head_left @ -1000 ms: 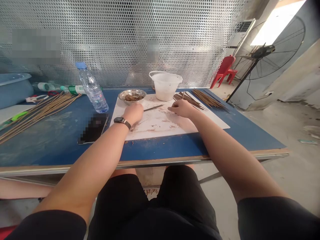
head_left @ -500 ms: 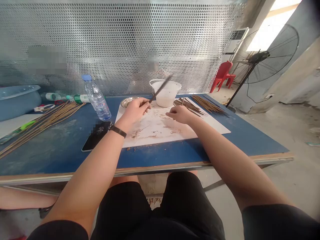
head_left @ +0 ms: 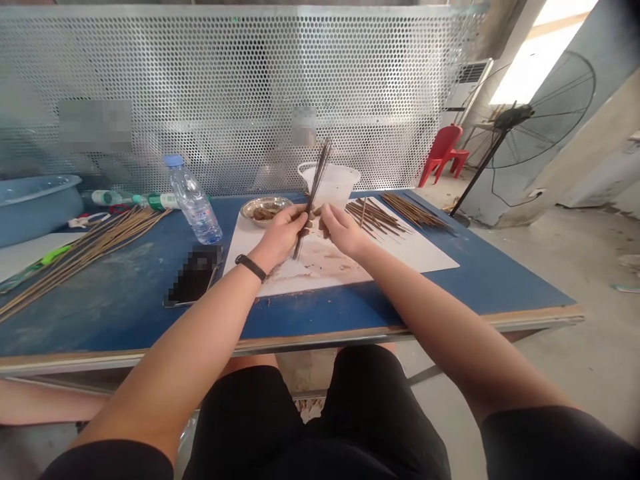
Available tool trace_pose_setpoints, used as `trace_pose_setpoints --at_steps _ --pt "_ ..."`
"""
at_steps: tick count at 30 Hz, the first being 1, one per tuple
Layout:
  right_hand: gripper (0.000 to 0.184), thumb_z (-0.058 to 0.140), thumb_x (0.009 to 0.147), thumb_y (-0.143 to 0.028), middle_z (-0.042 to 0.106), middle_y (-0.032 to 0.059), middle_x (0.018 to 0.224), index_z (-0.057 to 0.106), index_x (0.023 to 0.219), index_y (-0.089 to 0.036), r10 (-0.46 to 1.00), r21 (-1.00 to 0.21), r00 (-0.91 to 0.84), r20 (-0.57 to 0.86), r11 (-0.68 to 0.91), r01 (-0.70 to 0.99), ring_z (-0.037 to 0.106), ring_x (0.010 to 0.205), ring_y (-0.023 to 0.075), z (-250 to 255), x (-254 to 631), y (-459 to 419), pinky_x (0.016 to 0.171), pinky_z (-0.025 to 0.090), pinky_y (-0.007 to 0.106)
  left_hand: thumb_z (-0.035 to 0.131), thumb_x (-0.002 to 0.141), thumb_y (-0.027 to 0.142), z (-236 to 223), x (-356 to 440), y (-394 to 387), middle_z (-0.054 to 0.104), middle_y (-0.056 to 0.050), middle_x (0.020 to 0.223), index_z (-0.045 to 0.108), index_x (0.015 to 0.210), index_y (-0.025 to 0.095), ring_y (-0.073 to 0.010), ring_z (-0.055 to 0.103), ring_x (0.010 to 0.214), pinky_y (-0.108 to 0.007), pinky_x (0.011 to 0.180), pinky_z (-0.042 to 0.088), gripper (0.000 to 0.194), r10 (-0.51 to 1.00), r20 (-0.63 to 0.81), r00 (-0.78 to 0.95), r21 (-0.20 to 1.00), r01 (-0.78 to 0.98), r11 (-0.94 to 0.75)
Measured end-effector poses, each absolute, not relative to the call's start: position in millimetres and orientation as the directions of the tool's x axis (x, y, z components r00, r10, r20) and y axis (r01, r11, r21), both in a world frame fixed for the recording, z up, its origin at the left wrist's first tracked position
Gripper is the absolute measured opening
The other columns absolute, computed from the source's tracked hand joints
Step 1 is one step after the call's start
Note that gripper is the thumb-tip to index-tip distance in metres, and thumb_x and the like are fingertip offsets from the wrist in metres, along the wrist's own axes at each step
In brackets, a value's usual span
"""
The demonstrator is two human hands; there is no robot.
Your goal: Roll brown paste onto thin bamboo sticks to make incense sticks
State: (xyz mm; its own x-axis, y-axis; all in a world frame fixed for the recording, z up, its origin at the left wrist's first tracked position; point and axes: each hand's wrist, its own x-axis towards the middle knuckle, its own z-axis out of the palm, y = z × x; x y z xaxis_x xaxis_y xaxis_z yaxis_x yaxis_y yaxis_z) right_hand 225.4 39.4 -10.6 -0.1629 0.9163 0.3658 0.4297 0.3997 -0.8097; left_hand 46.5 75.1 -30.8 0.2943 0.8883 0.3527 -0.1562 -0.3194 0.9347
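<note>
My left hand is shut on a thin bundle of long dark sticks, which stands tilted upright over the white board. My right hand is raised beside it, with the fingertips at the bundle. I cannot tell whether they grip it. Behind my hands sits a steel bowl of brown paste, with a white plastic bucket further back. A loose pile of brown sticks lies on the board to the right of my right hand.
The blue table also bears another stick pile, long sticks, a water bottle and a phone. A blue basin stands left. A perforated metal screen rises behind, with a person's arm at lower left.
My left hand has risen, and the sticks in it now stand more upright and show as a thin bundle. My right hand has lifted off the board and moved next to them.
</note>
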Motion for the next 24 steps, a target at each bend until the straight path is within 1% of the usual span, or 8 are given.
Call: trace_pose_setpoints --at_steps 2,5,8,10,14,17,20,24 --pt "0.028 0.051 0.108 -0.048 0.064 0.0015 0.085 0.057 0.095 -0.024 0.878 -0.762 -0.124 0.463 0.465 0.45 0.059 0.079 0.0181 -9.7 218.8 37.8 0.076 0.047 0.03 0.075 0.098 0.034 -32.6 46.6 74.7 0.077 -0.006 0.113 0.077 0.114 0.023 -0.0143 0.067 0.089 -0.028 0.082 0.054 0.02 0.877 0.377 0.3 0.925 -0.167 -0.341" --pt "0.02 0.064 0.101 -0.038 0.066 0.0019 0.083 0.058 0.088 -0.024 0.854 -0.699 -0.074 0.515 0.468 0.541 0.059 0.08 0.0186 -4.1 214.6 39.0 0.077 0.046 0.031 0.083 0.092 0.036 -33.6 47.8 70.3 0.079 -0.007 0.119 0.078 0.118 0.023 -0.0163 0.07 0.096 -0.03 0.086 0.056 0.03 0.865 0.409 0.291 0.911 -0.182 -0.37" --pt "0.025 0.068 0.098 -0.033 0.064 0.0008 0.077 0.057 0.078 -0.023 0.852 -0.667 -0.084 0.516 0.461 0.586 0.056 0.075 0.0173 5.2 214.7 45.5 0.073 0.043 0.031 0.085 0.088 0.032 -33.6 48.8 66.7 0.081 -0.008 0.121 0.08 0.122 0.022 -0.0201 0.073 0.105 -0.035 0.095 0.058 0.036 0.873 0.418 0.252 0.907 -0.177 -0.383" --pt "0.029 0.07 0.096 -0.031 0.061 -0.0001 0.072 0.056 0.073 -0.023 0.865 -0.69 -0.093 0.492 0.453 0.565 0.054 0.071 0.0164 11.2 214.1 52.0 0.069 0.041 0.032 0.084 0.087 0.027 -33.6 48.5 67.1 0.081 -0.009 0.122 0.079 0.127 0.021 -0.0221 0.075 0.108 -0.04 0.099 0.059 0.041 0.897 0.398 0.193 0.91 -0.203 -0.361" --pt "0.028 0.071 0.095 -0.027 0.056 -0.0018 0.065 0.06 0.07 -0.022 0.908 -0.816 -0.091 0.409 0.408 0.409 0.047 0.063 0.014 14.1 209.3 65.5 0.061 0.037 0.031 0.079 0.091 0.016 -34.4 44.7 72.8 0.082 -0.011 0.118 0.073 0.138 0.018 -0.0229 0.079 0.105 -0.044 0.102 0.061 0.047 0.933 0.348 0.091 0.916 -0.242 -0.318" --pt "0.027 0.073 0.093 -0.029 0.057 -0.0015 0.064 0.064 0.069 -0.021 0.929 -0.884 -0.062 0.364 0.366 0.29 0.046 0.06 0.0133 6.2 206.3 71.4 0.057 0.037 0.031 0.078 0.093 0.013 -34.1 41.6 75.0 0.081 -0.012 0.119 0.068 0.144 0.018 -0.0237 0.08 0.106 -0.045 0.102 0.062 0.052 0.948 0.317 0.042 0.93 -0.208 -0.302" --pt "0.023 0.077 0.09 -0.031 0.061 -0.0004 0.065 0.069 0.071 -0.021 0.949 -0.932 -0.054 0.312 0.317 0.178 0.05 0.059 0.0134 -3.8 206.4 72.0 0.056 0.042 0.03 0.076 0.093 0.008 -30.7 41.7 71.7 0.082 -0.014 0.118 0.069 0.142 0.014 -0.0248 0.08 0.106 -0.045 0.101 0.063 0.05 0.959 0.283 0.013 0.949 -0.146 -0.278" --pt "0.016 0.081 0.085 -0.026 0.068 0.0019 0.073 0.072 0.073 -0.02 0.958 -0.958 -0.053 0.281 0.283 0.035 0.059 0.069 0.0145 -10.4 209.9 68.1 0.059 0.047 0.028 0.072 0.092 0.004 -24.0 44.5 64.6 0.084 -0.012 0.112 0.072 0.136 0.011 -0.0235 0.08 0.103 -0.044 0.103 0.063 0.044 0.956 0.292 0.012 0.954 -0.078 -0.29"
